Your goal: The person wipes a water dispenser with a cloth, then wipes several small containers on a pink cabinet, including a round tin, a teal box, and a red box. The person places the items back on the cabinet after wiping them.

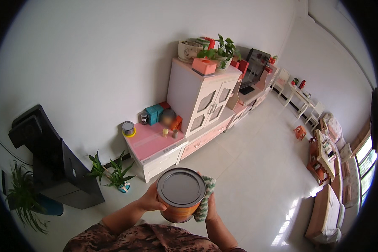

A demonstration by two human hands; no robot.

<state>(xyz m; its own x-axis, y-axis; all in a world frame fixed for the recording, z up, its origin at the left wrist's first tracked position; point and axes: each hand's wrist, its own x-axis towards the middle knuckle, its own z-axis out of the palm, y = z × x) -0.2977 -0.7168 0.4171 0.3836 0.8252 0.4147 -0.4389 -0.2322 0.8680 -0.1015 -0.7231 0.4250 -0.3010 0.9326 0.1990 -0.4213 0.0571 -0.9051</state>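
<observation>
An orange canister (180,214) with a grey lid (181,187) is held upright in front of my body. My left hand (151,197) grips its left side, the thumb lying across the front. A green-and-white striped cloth (206,199) is pressed against the right side of the canister by my right hand (211,206), whose fingers are mostly hidden behind it. Beyond my hands stands a low cabinet with a pink top (148,140). On its left corner rests another canister (128,128) with a yellow rim at its base.
Teal boxes (154,114), a dark jar (144,117) and small cups (165,132) stand on the pink top. A tall white cabinet (208,104) adjoins it, bearing potted plants (222,53). Floor plants (113,173) and a black appliance (66,176) are leftward; wooden seating (323,214) is at right.
</observation>
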